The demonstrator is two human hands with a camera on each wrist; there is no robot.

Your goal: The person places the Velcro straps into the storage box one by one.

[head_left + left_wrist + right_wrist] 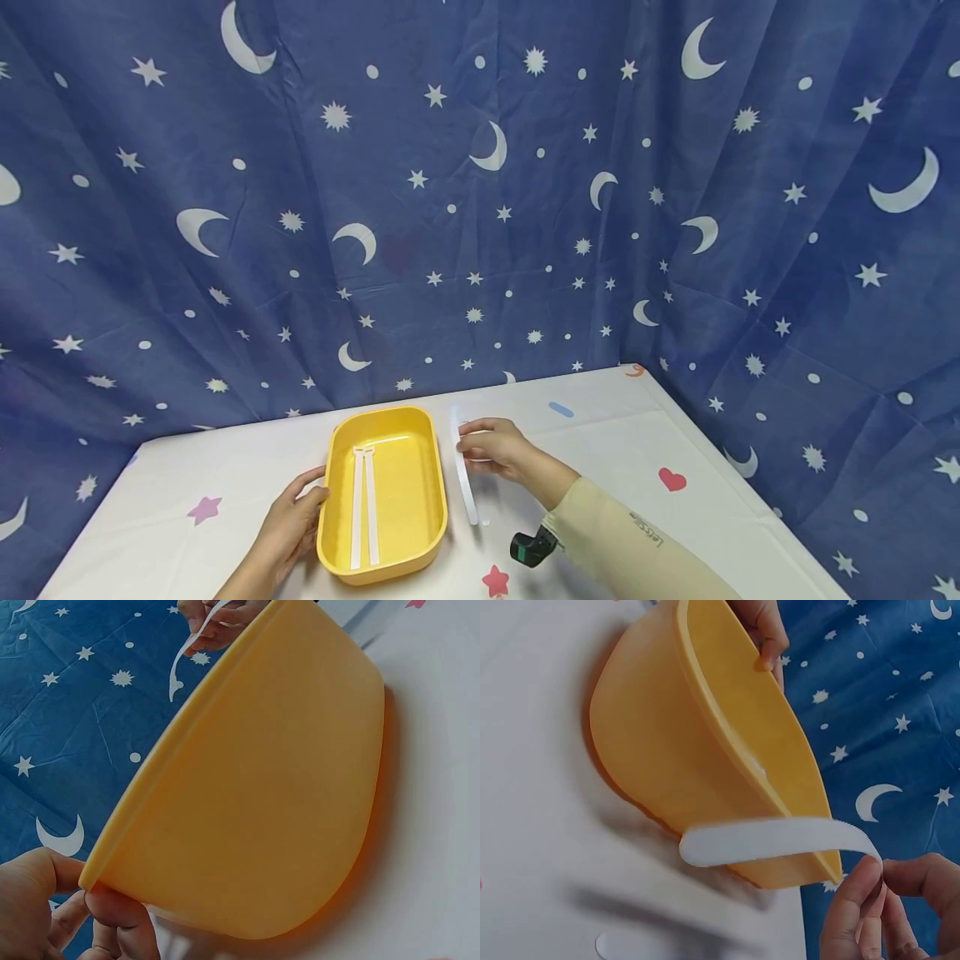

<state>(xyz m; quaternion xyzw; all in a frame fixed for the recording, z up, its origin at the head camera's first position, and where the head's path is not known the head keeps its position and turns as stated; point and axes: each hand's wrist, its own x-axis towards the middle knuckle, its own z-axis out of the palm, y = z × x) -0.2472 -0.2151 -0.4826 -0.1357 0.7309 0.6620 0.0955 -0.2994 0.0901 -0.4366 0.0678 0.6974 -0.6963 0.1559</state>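
Note:
My left hand point(288, 521) grips the left rim of a yellow plastic basin point(438, 500), thumb at the rim and fingers against the outer wall. Inside the basin two narrow white straps point(372, 508) with slotted ends lie side by side. Just right of the basin, my right hand point(495, 450) pinches a similar white strap point(467, 487) between thumb and fingertips. In the right wrist view, this flexible strap point(772, 838) bends over and its rounded end passes in front of the basin's outer wall point(641, 727). The left wrist view shows the basin's side point(255, 787) tilted across the frame.
A white rounded end point(622, 946) of something flat lies on the table beneath the right hand, mostly cut off. The white tablecloth point(600, 467) has printed shapes. A blue curtain point(480, 208) with moons and stars stands behind and to the right.

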